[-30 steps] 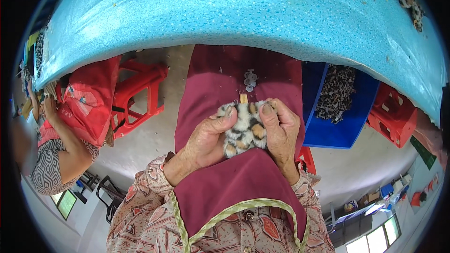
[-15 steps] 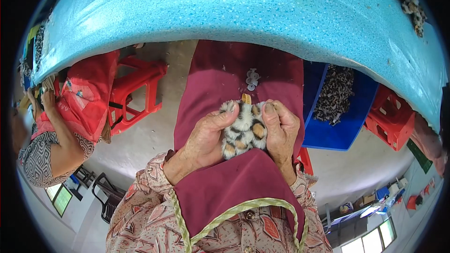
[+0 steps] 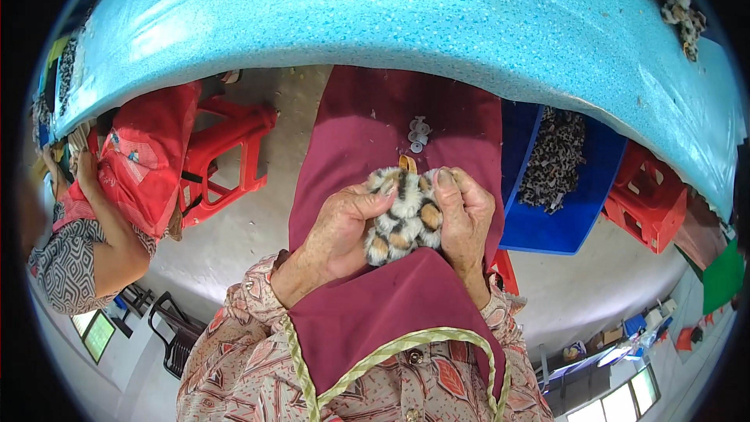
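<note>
Above my lap, a small plush piece (image 3: 405, 217) in white, black and tan spotted fur is pinched between both hands. My left hand (image 3: 336, 227) grips its left side, thumb on top near the upper corner. Its right side is in my right hand (image 3: 469, 215), the thumb pressing on the upper edge and the fingers curled behind. A short tan loop (image 3: 408, 162) sticks up from the top of the piece. Several small clear discs (image 3: 419, 133) lie on the maroon apron (image 3: 336, 141) just beyond it. The fingers under the fur are hidden.
A blue-covered table (image 3: 375, 23) curves across in front, with spotted fur strips (image 3: 672, 8) at far right. Below it on the right stands a blue bin (image 3: 562, 230) of fur pieces, beside a red stool (image 3: 644, 195). Another red stool (image 3: 234, 156) and a seated person (image 3: 94, 242) are at left.
The view has shifted slightly. Both hands keep their hold on the plush piece, and the loop at its top has turned a little. At far right a green panel shows more.
</note>
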Demonstrator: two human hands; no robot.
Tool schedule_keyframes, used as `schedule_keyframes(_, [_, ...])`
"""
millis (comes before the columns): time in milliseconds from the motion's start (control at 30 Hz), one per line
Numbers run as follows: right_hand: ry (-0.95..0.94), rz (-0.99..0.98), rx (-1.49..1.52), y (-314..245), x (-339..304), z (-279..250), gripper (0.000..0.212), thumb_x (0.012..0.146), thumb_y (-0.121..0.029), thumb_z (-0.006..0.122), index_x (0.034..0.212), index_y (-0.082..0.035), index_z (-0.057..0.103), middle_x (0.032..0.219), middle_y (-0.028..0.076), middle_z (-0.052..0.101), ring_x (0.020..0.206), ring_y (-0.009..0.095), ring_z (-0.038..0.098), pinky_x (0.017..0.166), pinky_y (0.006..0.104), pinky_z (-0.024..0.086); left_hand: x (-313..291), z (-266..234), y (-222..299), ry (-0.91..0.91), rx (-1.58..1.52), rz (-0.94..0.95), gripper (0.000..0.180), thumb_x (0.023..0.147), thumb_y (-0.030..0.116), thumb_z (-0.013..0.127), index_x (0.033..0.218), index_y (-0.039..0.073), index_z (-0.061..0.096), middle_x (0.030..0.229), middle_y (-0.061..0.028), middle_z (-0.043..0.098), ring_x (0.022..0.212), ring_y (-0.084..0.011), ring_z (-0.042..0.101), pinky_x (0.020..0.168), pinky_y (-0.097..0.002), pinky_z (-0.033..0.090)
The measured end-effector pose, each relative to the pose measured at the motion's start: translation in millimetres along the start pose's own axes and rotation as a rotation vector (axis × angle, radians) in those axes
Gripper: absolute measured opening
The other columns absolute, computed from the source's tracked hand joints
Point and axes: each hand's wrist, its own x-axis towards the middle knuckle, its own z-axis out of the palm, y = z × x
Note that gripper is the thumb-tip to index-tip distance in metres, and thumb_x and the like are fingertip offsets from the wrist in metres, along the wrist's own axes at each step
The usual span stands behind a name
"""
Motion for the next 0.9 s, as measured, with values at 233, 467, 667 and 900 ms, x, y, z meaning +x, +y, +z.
schedule_keyframes(233, [-0.241,-0.04,-0.202,-3.5,6.7,-9.1,0.018,0.088,-0.017,0.062,0.084,0.001,0.063,0.062,0.006,0.057,0.06,0.008,0.053,0.054,0.0265,0.044,-1.0,-1.7,3.5,-0.024,-0.014,0.103,0.035,0.085,0.006,0.056,0.118,-0.006,0.052,0.107,-0.0144,0.064,0.095,-0.025,0.065,0.086,-0.0368,0.054])
schedule_keyframes(467, [-0.062,-0.569,-0.53,-131.6,54.5,-45.1,0.009,0.082,-0.004,0.065,0.09,0.0,0.066,0.071,0.003,0.062,0.061,0.007,0.056,0.055,0.0208,0.044,-11.7,-0.8,29.0,-0.029,0.199,0.345,0.027,0.086,0.002,0.052,0.111,-0.008,0.056,0.103,-0.0179,0.066,0.088,-0.0265,0.067,0.078,-0.0389,0.057])
schedule_keyframes(667, [-0.07,-0.731,-0.448,-176.0,155.3,-28.1,0.01,0.081,0.0,0.062,0.09,0.002,0.065,0.071,0.008,0.064,0.063,0.011,0.059,0.059,0.024,0.047,-5.9,3.7,32.7,0.034,0.131,0.309,0.03,0.083,0.004,0.054,0.11,-0.009,0.056,0.103,-0.0199,0.065,0.089,-0.03,0.067,0.081,-0.0426,0.056])
schedule_keyframes(900, [0.007,-0.876,-0.704,-186.3,215.4,2.7,0.017,0.074,0.0,0.068,0.092,-0.003,0.068,0.085,0.008,0.066,0.074,0.018,0.063,0.069,0.0293,0.051,-5.7,-9.9,40.0,0.04,0.092,0.35,0.032,0.082,0.005,0.054,0.112,-0.009,0.055,0.104,-0.0192,0.065,0.089,-0.0299,0.067,0.083,-0.0426,0.055])
